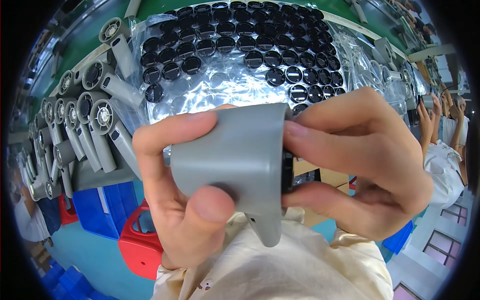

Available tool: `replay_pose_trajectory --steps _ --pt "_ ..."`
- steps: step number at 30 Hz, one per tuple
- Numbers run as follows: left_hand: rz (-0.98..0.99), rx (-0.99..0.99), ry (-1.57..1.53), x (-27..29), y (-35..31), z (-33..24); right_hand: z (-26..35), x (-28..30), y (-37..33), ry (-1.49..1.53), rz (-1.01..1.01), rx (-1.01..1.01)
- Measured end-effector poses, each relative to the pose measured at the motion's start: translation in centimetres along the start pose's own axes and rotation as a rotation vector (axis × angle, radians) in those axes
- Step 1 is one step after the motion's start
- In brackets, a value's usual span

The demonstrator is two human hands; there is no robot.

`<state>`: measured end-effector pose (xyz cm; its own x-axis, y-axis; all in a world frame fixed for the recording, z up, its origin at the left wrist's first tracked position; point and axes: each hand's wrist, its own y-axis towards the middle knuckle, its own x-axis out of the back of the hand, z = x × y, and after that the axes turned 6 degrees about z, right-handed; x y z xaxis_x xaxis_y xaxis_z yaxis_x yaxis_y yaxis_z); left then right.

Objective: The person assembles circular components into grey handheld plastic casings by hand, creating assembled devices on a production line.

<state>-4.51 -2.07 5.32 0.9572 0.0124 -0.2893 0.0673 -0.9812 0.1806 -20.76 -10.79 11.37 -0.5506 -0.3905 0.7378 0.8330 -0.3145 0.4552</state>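
Close in front of me, a grey handheld fan [240,150] lies sideways, its wide round end facing right. Its handle [265,232] points down toward my body and looks foreshortened. My left hand [175,190] is closed around the housing from the left, thumb on the near side and index finger along the top. At the wide end, my right hand [365,160] pinches a black round part [287,172] between fingers and thumb. That part sits at the rim; how deep it goes inside is hidden.
Beyond my hands, many black round caps [225,44] lie in rows on clear plastic sheeting [205,90]. Grey fans [102,117] crowd the left side. Below them are a blue bin [102,210] and a red stool [142,245]. Other people's hands [430,117] work at far right.
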Motion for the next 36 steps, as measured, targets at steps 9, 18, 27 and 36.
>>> replay_pose_trajectory --steps 9,18,27,36 --pt "-0.054 -0.073 -0.081 -0.4 0.0 1.1 0.2 -1.8 0.5 -0.044 -0.146 -0.087" --pt "-0.107 -0.040 -0.622 -1.4 2.6 1.9 -1.1 -4.0 -0.3 0.006 -0.431 -0.348" --pt "-0.196 -0.381 0.464 0.0 1.7 0.6 1.1 -7.5 0.2 0.784 -0.626 -0.468" --pt "-0.066 -0.402 0.278 -1.2 -0.1 0.9 3.4 -7.3 0.5 0.719 -0.684 -0.572"
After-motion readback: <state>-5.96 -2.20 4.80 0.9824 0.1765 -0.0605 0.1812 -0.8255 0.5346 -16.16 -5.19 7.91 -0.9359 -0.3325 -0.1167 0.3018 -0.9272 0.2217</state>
